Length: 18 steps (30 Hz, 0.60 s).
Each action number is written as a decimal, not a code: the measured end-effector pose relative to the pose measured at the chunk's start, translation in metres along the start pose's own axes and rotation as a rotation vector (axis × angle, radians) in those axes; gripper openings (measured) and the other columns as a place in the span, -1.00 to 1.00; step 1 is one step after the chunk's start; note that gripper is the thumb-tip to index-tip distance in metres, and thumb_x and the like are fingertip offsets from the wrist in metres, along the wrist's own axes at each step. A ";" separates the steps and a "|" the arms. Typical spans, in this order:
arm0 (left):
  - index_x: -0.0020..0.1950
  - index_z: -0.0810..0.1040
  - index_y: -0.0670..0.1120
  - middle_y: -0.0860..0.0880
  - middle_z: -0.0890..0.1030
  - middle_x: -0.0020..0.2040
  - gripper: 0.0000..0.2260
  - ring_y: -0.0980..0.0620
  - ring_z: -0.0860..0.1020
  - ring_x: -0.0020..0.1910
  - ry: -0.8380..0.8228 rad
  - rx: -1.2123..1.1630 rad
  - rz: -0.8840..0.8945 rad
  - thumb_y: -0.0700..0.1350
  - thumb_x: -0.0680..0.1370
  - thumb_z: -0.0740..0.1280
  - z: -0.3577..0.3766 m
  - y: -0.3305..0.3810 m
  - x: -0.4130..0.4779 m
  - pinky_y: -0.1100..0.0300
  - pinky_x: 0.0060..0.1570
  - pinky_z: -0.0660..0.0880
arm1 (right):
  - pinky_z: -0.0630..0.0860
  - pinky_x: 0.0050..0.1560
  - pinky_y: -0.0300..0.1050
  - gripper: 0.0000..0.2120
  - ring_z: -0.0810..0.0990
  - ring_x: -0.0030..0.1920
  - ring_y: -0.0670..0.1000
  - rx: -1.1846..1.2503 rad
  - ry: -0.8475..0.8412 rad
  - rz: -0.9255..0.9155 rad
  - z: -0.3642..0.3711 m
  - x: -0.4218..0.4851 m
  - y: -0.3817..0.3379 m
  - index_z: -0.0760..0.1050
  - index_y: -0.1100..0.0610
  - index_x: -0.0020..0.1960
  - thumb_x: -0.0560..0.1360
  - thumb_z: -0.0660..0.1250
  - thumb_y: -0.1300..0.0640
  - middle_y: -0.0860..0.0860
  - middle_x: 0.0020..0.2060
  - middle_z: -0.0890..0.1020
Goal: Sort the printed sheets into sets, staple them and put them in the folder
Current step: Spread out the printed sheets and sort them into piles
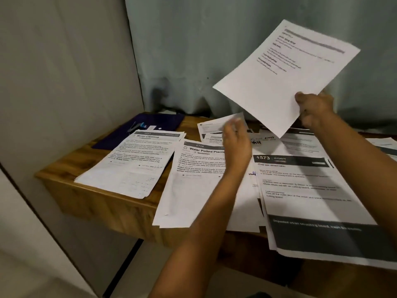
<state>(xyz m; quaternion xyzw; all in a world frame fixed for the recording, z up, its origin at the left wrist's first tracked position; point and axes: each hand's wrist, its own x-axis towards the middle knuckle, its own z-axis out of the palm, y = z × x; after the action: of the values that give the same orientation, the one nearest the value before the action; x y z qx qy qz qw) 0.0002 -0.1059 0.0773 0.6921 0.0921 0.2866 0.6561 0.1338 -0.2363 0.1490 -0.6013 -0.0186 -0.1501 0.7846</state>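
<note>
In the head view, a wooden table (96, 201) is seen with printed sheets spread over it. One sheet (285, 69) is held up in the air at the far right, above the table. Its near corner is pinched by the right hand (313, 108), with the thumb on the front and the fingers behind. The left hand (235, 140) is held over the middle of the table, close to some small sheets (211, 126) at the far side. This hand is blurred, so it cannot be told whether a sheet is pinched or only touched.

Three piles are laid out side by side. A pile headed "Mirror Cleaning" (133, 166) is on the left, a pile headed "Water Potted Plants" (191, 186) is in the middle, and a pile marked "1573" (311, 196) is on the right. The near ends of the middle and right piles hang over the table edge. Between the piles, loose sheets are mixed up.

A dark folder (159, 123) is lying flat at the far left, partly under the left pile. A stapler (135, 125) is set on top of it.

The sorting looks partly done. No staples can be made out in any pile, and nothing seems to be put in the folder yet, so most of the job is likely left.
</note>
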 end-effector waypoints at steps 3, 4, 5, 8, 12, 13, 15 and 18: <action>0.44 0.28 -0.05 0.04 0.39 0.16 -0.58 0.07 0.38 0.13 0.210 -0.165 0.020 0.12 0.67 -0.02 -0.050 0.032 0.013 0.20 0.05 0.25 | 0.56 -0.02 -0.04 -0.76 0.61 -0.14 0.02 -0.068 -0.073 0.022 0.020 -0.022 0.005 0.52 0.29 0.11 0.45 0.35 0.39 0.09 0.00 0.62; 0.46 0.25 -0.03 0.04 0.38 0.16 -0.57 0.09 0.36 0.11 0.251 -0.199 0.018 0.13 0.66 -0.02 -0.068 0.037 0.017 0.19 0.05 0.25 | 0.55 -0.03 -0.05 -0.72 0.61 -0.08 0.05 -0.090 -0.081 0.025 0.029 -0.031 0.008 0.50 0.31 0.16 0.46 0.35 0.39 0.11 0.04 0.61; 0.48 0.21 -0.01 0.06 0.37 0.16 -0.56 0.11 0.34 0.10 0.285 -0.221 0.016 0.15 0.66 -0.03 -0.085 0.040 0.021 0.18 0.06 0.25 | 0.56 -0.03 -0.05 -0.71 0.60 -0.04 0.08 -0.119 -0.106 0.035 0.039 -0.043 0.010 0.49 0.32 0.18 0.46 0.35 0.38 0.11 0.05 0.61; 0.53 0.13 0.03 0.09 0.36 0.13 -0.53 0.14 0.38 0.04 0.367 -0.200 -0.018 0.18 0.65 -0.03 -0.134 0.036 0.027 0.22 0.03 0.29 | 0.58 0.00 0.02 -0.82 0.59 -0.08 0.08 -0.157 -0.182 0.092 0.072 -0.075 0.027 0.50 0.25 0.06 0.47 0.35 0.36 0.08 -0.02 0.61; 0.54 0.08 0.08 -0.04 0.30 0.47 -0.51 -0.06 0.33 0.38 0.489 -0.151 -0.080 0.20 0.64 0.01 -0.187 0.016 0.026 0.11 0.17 0.30 | 0.56 -0.01 -0.02 -0.86 0.57 -0.09 0.08 -0.198 -0.243 0.115 0.117 -0.121 0.052 0.47 0.20 -0.07 0.47 0.32 0.40 0.11 -0.03 0.60; 0.54 0.07 0.08 -0.04 0.26 0.50 -0.51 -0.08 0.30 0.42 0.513 -0.131 -0.087 0.19 0.64 0.03 -0.199 0.010 0.024 0.07 0.24 0.30 | 0.55 -0.02 -0.01 -0.84 0.57 -0.08 0.11 -0.216 -0.264 0.112 0.127 -0.131 0.059 0.48 0.20 -0.03 0.47 0.30 0.41 0.14 -0.03 0.59; 0.54 0.06 0.07 -0.04 0.22 0.52 -0.50 -0.09 0.27 0.45 0.544 -0.092 -0.076 0.15 0.63 0.11 -0.222 -0.001 0.020 0.01 0.34 0.29 | 0.53 -0.03 -0.07 -0.82 0.57 -0.03 0.10 -0.260 -0.312 0.109 0.148 -0.153 0.073 0.45 0.20 0.00 0.46 0.28 0.41 0.16 0.01 0.59; 0.54 0.07 0.06 -0.05 0.20 0.53 -0.46 -0.10 0.25 0.47 0.570 -0.037 -0.043 0.10 0.62 0.20 -0.253 -0.020 0.016 -0.02 0.36 0.30 | 0.51 0.01 -0.15 -0.68 0.56 0.08 0.09 -0.334 -0.374 0.123 0.175 -0.179 0.095 0.41 0.30 0.20 0.44 0.25 0.42 0.14 0.14 0.58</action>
<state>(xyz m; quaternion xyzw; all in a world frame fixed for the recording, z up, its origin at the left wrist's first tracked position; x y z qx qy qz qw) -0.1131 0.1209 0.0565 0.5694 0.2821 0.4572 0.6222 0.0141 -0.0101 0.0706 -0.7398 -0.1017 0.0106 0.6650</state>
